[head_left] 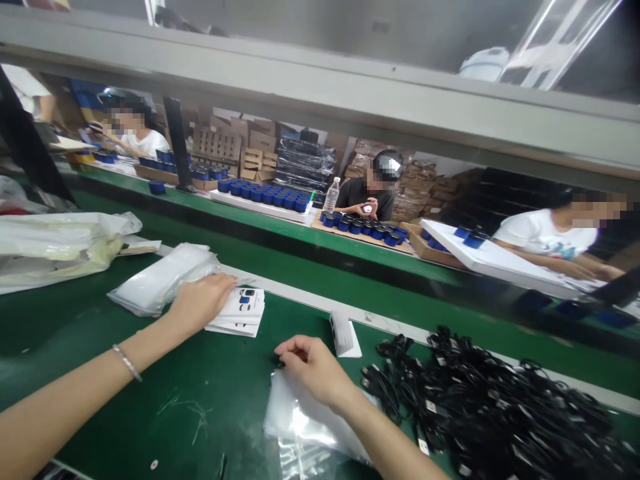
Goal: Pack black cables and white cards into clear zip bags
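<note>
The left hand (203,303) lies flat, with fingers together, on a small stack of smooth white printed cards (240,313), and a thin silver bangle (127,363) goes around its wrist. At its 10 o'clock is a pile of soft, clear plastic bags (160,283). The right hand (313,367) is curled, fingertips close together above a small black piece (277,361); one cannot tell if they pinch it. Under this hand lies a thin, shiny transparent plastic bag (305,420). At its 3 o'clock, many coiled black cables (480,407) are heaped on the green table (165,400).
</note>
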`<move>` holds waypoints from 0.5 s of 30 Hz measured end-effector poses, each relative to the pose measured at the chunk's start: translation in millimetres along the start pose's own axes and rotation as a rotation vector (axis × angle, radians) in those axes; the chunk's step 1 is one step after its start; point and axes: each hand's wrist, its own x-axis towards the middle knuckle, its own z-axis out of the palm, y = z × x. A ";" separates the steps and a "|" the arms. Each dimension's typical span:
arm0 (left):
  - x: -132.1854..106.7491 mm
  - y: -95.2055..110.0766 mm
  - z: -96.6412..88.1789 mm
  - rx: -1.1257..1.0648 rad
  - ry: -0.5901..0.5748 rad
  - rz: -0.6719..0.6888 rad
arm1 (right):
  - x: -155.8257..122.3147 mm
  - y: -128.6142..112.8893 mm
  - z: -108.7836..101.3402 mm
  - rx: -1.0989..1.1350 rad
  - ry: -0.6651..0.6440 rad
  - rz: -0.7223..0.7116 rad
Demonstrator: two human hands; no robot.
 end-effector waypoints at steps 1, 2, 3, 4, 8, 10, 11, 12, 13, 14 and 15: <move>-2.0 -1.8 -3.7 -0.006 0.073 -0.018 | -4.7 -2.3 -2.0 -0.048 0.043 -0.059; -4.8 -1.5 -8.6 -0.017 0.141 -0.020 | -9.6 -5.0 -3.6 -0.086 0.086 -0.111; -8.6 1.1 -14.3 -0.033 0.199 -0.002 | -14.6 -7.8 -4.8 -0.120 0.130 -0.167; -13.6 6.3 -20.5 -0.057 0.246 0.038 | -19.8 -10.5 -5.6 -0.150 0.174 -0.231; -48.3 44.0 -40.2 -0.182 0.320 0.320 | -42.8 -16.8 -4.8 -0.264 0.231 -0.477; -73.6 63.6 -41.4 -0.302 0.315 0.453 | -57.6 -11.8 -1.5 -0.295 0.164 -0.450; -87.6 72.4 -39.1 -0.371 0.286 0.437 | -66.2 -5.9 1.5 -0.298 0.146 -0.408; -102.1 80.6 -35.1 -0.448 0.248 0.316 | -75.4 2.2 5.5 -0.292 0.153 -0.365; -116.5 88.8 -29.7 -0.518 0.255 0.133 | -85.3 12.4 10.7 -0.274 0.191 -0.328; -130.4 97.6 -23.7 -0.593 0.232 -0.077 | -95.4 24.0 16.9 -0.248 0.234 -0.319; -143.3 107.1 -17.8 -0.677 0.130 -0.257 | -105.4 36.2 24.1 -0.216 0.291 -0.311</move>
